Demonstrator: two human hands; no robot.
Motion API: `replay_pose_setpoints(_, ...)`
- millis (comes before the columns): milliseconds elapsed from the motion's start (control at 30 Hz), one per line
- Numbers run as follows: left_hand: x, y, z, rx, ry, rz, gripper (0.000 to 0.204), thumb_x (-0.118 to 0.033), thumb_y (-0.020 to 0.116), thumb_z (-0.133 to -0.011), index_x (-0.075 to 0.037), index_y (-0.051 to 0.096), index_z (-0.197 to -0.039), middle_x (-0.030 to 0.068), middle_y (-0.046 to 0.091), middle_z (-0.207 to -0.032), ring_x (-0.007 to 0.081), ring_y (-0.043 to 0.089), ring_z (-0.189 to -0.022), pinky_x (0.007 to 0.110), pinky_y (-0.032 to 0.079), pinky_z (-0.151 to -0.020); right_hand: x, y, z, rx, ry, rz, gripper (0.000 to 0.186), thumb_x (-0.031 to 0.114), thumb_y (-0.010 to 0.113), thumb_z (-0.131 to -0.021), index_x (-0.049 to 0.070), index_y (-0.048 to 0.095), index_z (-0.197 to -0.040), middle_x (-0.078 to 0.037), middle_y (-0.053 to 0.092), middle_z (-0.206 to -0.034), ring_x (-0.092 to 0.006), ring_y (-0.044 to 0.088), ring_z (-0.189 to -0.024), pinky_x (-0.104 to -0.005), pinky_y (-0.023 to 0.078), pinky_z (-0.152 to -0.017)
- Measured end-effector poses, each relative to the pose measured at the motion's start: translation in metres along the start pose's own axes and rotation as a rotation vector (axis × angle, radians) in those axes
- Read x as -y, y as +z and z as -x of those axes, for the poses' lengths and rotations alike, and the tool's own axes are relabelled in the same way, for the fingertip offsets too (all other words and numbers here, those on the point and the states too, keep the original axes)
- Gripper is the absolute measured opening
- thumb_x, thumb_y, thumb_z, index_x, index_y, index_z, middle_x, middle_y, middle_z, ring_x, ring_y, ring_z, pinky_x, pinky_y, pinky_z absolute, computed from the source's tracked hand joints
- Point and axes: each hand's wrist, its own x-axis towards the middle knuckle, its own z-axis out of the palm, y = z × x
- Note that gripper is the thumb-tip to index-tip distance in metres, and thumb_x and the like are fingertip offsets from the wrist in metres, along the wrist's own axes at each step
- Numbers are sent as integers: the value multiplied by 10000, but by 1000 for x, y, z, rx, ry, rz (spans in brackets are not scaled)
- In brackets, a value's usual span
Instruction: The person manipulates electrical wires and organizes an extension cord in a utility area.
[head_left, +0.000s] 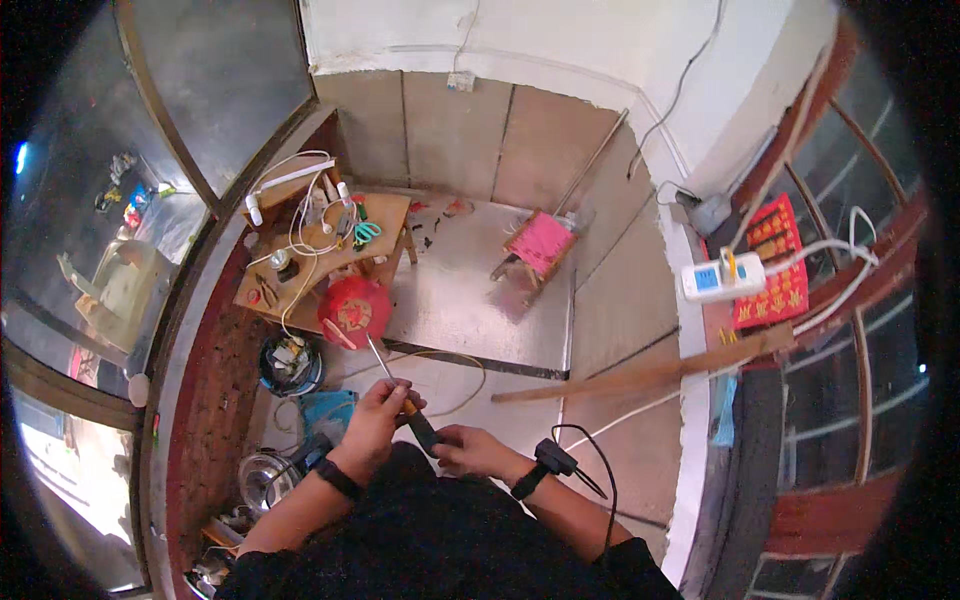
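Note:
Between my two hands is a screwdriver-like tool (424, 434) with a long thin metal shaft, an orange band and a dark handle. Its shaft points forward and slightly left, over the edge of a round red seat (355, 308) with a gold pattern. My left hand (378, 418) is closed around the part where shaft and handle meet. At the rear end of the dark handle, my right hand (474, 451) has its fingers closed on it. A black wristband sits on each wrist, and a small black box with a cable (556, 457) is by the right one.
A wooden table (385, 215) ahead left carries white cables, teal-handled scissors (367, 233) and pliers (266, 290). A dark bucket (291, 364) of odds and ends stands below. A pink-topped stool (541, 244) is farther off; a wooden plank (640, 371) juts in from the right.

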Motion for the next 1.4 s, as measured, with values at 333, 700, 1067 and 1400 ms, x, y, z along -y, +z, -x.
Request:
replay_pose_setpoints(333,-48,15,-126,-18,-7,-85,278,-204,514,-990,-27,518,-1204,63,620,-955,138,597,-900,265,484,-784,60,-92,-81,-106,-90,60,437,247,632,-925,-60,537,-1221,-105,662,-1003,-144,632,-889,-292,513,-813)
replay_pose_setpoints(700,-108,-7,-316,207,-72,-151,406,-186,572,-960,57,425,-1250,128,619,-1100,189,607,-1000,316,496,-863,155,-199,-223,-132,-15,-99,435,284,565,-960,-53,519,-1233,-119,661,-999,-179,647,-920,-309,507,-845)
replay_pose_setpoints(1067,-170,-66,-421,1,-14,-249,438,-294,638,-901,31,532,-1175,135,648,-1046,188,626,-939,329,508,-807,269,-249,-337,-37,41,-8,452,291,577,-959,-41,520,-1260,-116,621,-1114,-175,632,-963,-304,512,-848)
replay_pose_setpoints(1400,-153,-90,-432,-349,177,-688,546,-457,605,-855,-95,538,-1258,159,675,-1066,329,660,-942,415,516,-784,327,-289,-448,184,41,78,381,244,537,-976,21,499,-1283,-152,610,-1128,-269,641,-966,-372,529,-834)
